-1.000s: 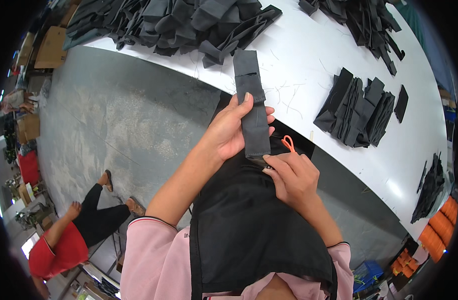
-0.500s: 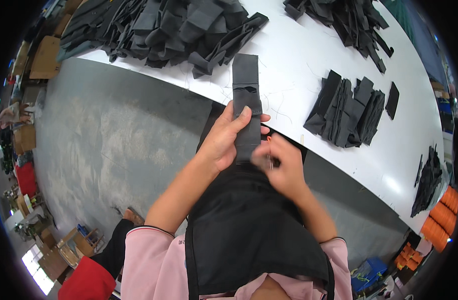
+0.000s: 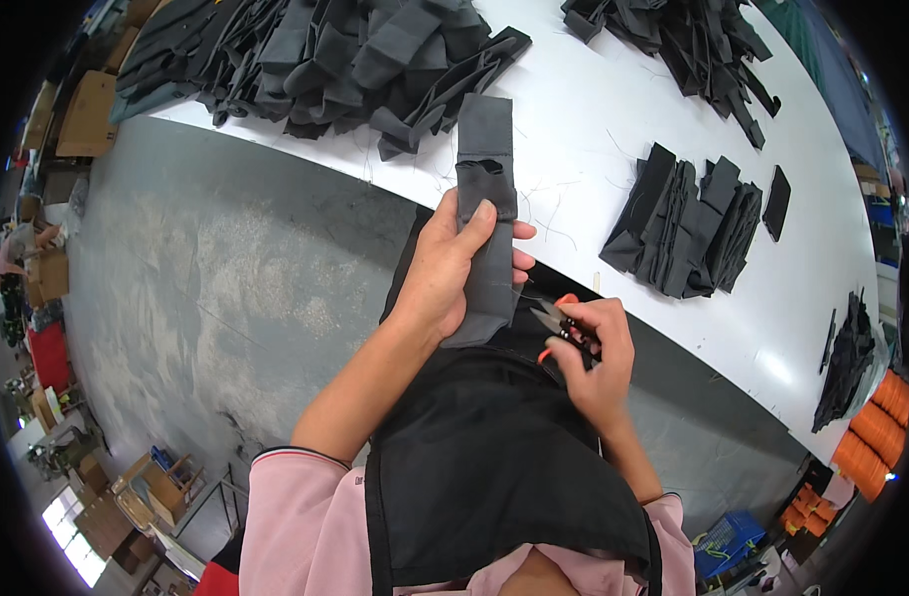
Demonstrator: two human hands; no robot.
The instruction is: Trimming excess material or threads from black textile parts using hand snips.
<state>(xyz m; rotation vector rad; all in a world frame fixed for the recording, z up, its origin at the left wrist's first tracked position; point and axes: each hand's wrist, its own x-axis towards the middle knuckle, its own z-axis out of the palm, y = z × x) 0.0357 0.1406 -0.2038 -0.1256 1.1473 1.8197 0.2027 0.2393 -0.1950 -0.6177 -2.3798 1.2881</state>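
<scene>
The right hand (image 3: 592, 348) has dropped to five o'clock of the dark fabric strip (image 3: 486, 214), gripping orange-handled thread snips (image 3: 557, 323) at its lower edge, while the left hand (image 3: 453, 263) clasps the strip upright over the white worktop (image 3: 613, 109), suggesting trimming.

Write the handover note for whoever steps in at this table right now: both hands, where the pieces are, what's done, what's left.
Left hand: holds a grey fabric strip upright over the table edge.
Right hand: holds small orange-handled snips, blades by the strip's lower right edge.
Big heap of grey pieces at the far left of the table; neat stack to the right.
Done: cannot tell how many.
Left: probably trimming this strip, then the heap.
</scene>
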